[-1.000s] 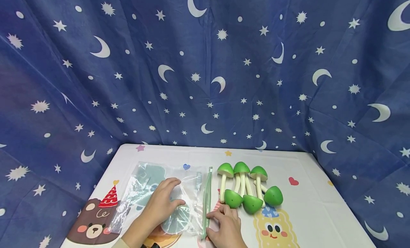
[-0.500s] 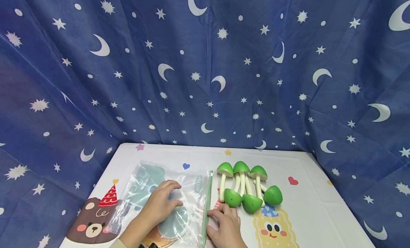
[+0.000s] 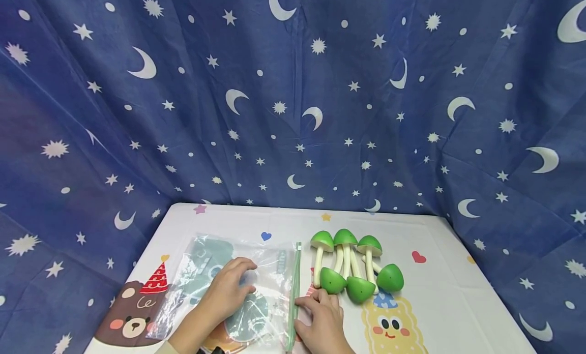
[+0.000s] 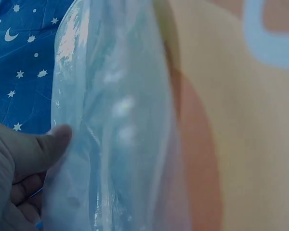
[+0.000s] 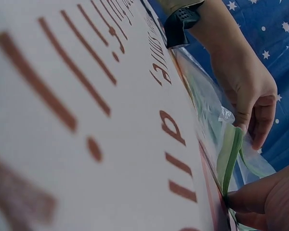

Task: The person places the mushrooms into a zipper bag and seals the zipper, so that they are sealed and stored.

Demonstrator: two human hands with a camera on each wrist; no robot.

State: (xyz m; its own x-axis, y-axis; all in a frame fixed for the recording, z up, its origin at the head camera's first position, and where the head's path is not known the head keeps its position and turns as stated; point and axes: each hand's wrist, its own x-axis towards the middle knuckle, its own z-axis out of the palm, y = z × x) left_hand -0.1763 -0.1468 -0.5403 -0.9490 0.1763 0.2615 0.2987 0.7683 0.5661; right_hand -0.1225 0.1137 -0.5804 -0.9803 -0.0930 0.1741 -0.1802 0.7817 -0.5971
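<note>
A clear zip bag (image 3: 279,277) lies flat on the table's left half, its green zip strip (image 3: 295,293) along the right edge. My left hand (image 3: 229,290) rests on the bag's middle with fingers and thumb spread apart. In the left wrist view its thumb (image 4: 58,139) lies against the blurred film. My right hand (image 3: 322,321) pinches the lower part of the green strip between thumb and fingers, as the right wrist view shows. Just beyond it lie several toy mushrooms (image 3: 360,289) with green caps and cream stems, heads pointing both ways.
The white tablecloth (image 3: 458,303) carries printed hearts, stars, a bear (image 3: 133,313) and a yellow biscuit figure (image 3: 393,326). Behind the table's back edge hangs a blue curtain (image 3: 256,125) with moons and stars.
My left hand has slid slightly left on the bag. The bag and its green strip have shifted a little towards me. My right hand and the mushrooms stay put.
</note>
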